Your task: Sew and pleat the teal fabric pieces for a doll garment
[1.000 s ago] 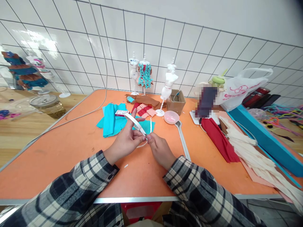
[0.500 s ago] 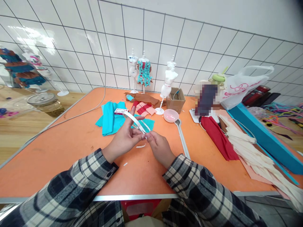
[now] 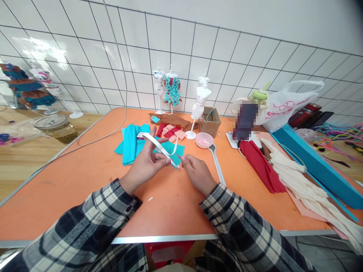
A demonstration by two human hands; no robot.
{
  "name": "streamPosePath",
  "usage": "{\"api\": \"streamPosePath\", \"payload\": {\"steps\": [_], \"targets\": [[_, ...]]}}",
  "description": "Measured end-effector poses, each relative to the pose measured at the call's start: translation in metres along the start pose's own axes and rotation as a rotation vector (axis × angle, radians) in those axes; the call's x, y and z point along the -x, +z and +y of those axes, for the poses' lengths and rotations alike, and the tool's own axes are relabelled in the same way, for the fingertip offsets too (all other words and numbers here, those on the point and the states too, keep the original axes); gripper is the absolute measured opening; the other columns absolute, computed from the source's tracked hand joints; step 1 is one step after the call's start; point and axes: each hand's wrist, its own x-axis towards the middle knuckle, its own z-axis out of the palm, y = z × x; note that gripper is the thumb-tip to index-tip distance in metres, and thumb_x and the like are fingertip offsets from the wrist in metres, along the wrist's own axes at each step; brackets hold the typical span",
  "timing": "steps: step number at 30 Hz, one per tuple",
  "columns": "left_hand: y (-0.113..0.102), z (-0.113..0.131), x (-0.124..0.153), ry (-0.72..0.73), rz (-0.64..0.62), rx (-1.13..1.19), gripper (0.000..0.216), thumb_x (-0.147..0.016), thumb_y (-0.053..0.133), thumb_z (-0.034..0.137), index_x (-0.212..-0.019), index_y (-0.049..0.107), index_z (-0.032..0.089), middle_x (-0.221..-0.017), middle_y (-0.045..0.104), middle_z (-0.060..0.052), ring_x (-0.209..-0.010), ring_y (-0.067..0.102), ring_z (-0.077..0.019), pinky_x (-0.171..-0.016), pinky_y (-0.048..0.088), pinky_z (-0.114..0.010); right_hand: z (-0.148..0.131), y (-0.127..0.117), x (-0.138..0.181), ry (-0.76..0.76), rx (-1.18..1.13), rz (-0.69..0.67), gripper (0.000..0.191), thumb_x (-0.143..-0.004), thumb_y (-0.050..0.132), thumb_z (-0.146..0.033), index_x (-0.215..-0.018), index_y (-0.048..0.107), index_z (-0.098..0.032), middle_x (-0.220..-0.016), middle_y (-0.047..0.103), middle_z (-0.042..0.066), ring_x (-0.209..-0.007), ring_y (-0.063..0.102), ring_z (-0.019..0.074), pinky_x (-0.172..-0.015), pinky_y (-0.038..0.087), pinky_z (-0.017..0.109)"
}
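My left hand (image 3: 149, 160) pinches a narrow white strip (image 3: 159, 146) between thumb and fingertips. The strip arcs up over the fingers, and a thin tail curls up on its right side. Just right of the strip's lower end is my right hand (image 3: 197, 172), its thumb and index finger pressed together. What lies between those fingertips is too small to make out. Behind my left hand lie folded turquoise cloth (image 3: 129, 147) and a small box (image 3: 140, 135), partly covered by the hand. A short white scrap (image 3: 150, 198) rests on the orange table (image 3: 93, 189).
Farther back stand a mannequin in turquoise ruffles (image 3: 172, 90) and bare white ones (image 3: 197, 107). A cardboard box (image 3: 210, 122), pink bowl (image 3: 204, 140) and grey scissors (image 3: 217, 164) sit right of centre. Red cloth (image 3: 262, 166) and cream cloth (image 3: 297, 185) lie at the right.
My right hand has drawn away to the right, so my fingertips no longer meet. The strip's thin tail now curls upward. A scrap seen below my hands no longer shows.
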Motion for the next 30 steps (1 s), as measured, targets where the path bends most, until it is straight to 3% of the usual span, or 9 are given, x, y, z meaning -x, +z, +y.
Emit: {"api": "streamPosePath", "payload": {"steps": [4, 7, 11, 13, 16, 20, 26, 30], "targets": [[0.001, 0.006, 0.004, -0.025, -0.063, 0.042, 0.108, -0.073, 0.077, 0.02, -0.151, 0.006, 0.046, -0.149, 0.039, -0.013, -0.073, 0.071, -0.0118, -0.072, 0.06, -0.032, -0.002, -0.006, 0.001, -0.053, -0.173, 0.174, 0.035, -0.092, 0.047, -0.051, -0.098, 0.061, -0.019, -0.061, 0.048, -0.004, -0.055, 0.043, 0.0122, -0.054, 0.032, 0.024], [0.007, 0.006, 0.01, -0.067, -0.192, 0.113, 0.109, -0.074, 0.077, 0.02, -0.151, 0.005, 0.048, -0.15, 0.038, -0.014, -0.073, 0.071, -0.0122, -0.072, 0.06, -0.034, -0.008, -0.005, 0.005, -0.153, -0.205, 0.085, 0.035, -0.086, 0.058, -0.044, -0.111, 0.063, -0.02, -0.057, 0.044, -0.006, -0.049, 0.036, 0.0106, -0.052, 0.032, 0.024], [0.012, 0.005, 0.014, -0.066, -0.247, 0.145, 0.108, -0.074, 0.078, 0.02, -0.151, 0.008, 0.047, -0.151, 0.036, -0.015, -0.075, 0.07, -0.0108, -0.072, 0.059, -0.031, -0.014, -0.003, 0.008, -0.22, -0.184, 0.051, 0.016, -0.082, 0.061, -0.034, -0.084, 0.066, -0.019, -0.066, 0.052, -0.002, -0.059, 0.046, 0.0121, -0.056, 0.036, 0.025], [0.011, 0.006, 0.014, -0.063, -0.261, 0.133, 0.106, -0.074, 0.078, 0.021, -0.151, 0.009, 0.047, -0.152, 0.036, -0.015, -0.076, 0.07, -0.0113, -0.074, 0.059, -0.03, -0.016, -0.003, 0.007, -0.268, -0.209, 0.066, 0.015, -0.082, 0.06, -0.031, -0.073, 0.062, -0.018, -0.072, 0.054, 0.001, -0.066, 0.05, 0.0136, -0.06, 0.039, 0.025], [0.006, 0.008, 0.012, -0.076, -0.23, 0.059, 0.093, -0.079, 0.073, 0.029, -0.152, 0.018, 0.041, -0.147, 0.044, -0.014, -0.075, 0.069, -0.0113, -0.072, 0.058, -0.03, -0.016, -0.004, 0.006, -0.307, -0.247, 0.038, 0.016, -0.082, 0.058, -0.028, -0.069, 0.057, -0.018, -0.073, 0.054, 0.001, -0.068, 0.051, 0.0138, -0.061, 0.039, 0.026], [0.003, 0.007, 0.009, -0.066, -0.1, -0.087, 0.071, -0.086, 0.063, 0.041, -0.149, 0.032, 0.033, -0.138, 0.053, -0.012, -0.076, 0.067, -0.0137, -0.064, 0.058, -0.028, -0.017, -0.005, 0.006, -0.271, -0.255, -0.026, 0.019, -0.084, 0.057, -0.029, -0.069, 0.055, -0.019, -0.069, 0.051, -0.001, -0.063, 0.046, 0.0121, -0.058, 0.036, 0.025], [0.005, 0.008, 0.007, -0.073, 0.058, -0.041, 0.075, -0.074, 0.076, 0.038, -0.141, 0.047, 0.024, -0.121, 0.065, -0.01, -0.063, 0.064, -0.0115, -0.067, 0.059, -0.033, -0.014, -0.003, 0.005, -0.234, -0.275, -0.048, 0.018, -0.084, 0.059, -0.031, -0.072, 0.059, -0.018, -0.073, 0.056, 0.001, -0.067, 0.05, 0.0131, -0.061, 0.039, 0.025], [0.003, 0.01, 0.004, -0.094, -0.014, 0.034, 0.083, -0.07, 0.079, 0.03, -0.144, 0.042, 0.027, -0.128, 0.06, -0.01, -0.075, 0.069, -0.0146, -0.074, 0.058, -0.033, -0.012, 0.0, 0.003, -0.174, -0.261, 0.017, 0.015, -0.082, 0.06, -0.03, -0.072, 0.062, -0.018, -0.073, 0.058, 0.001, -0.066, 0.05, 0.0133, -0.06, 0.039, 0.025]]}}
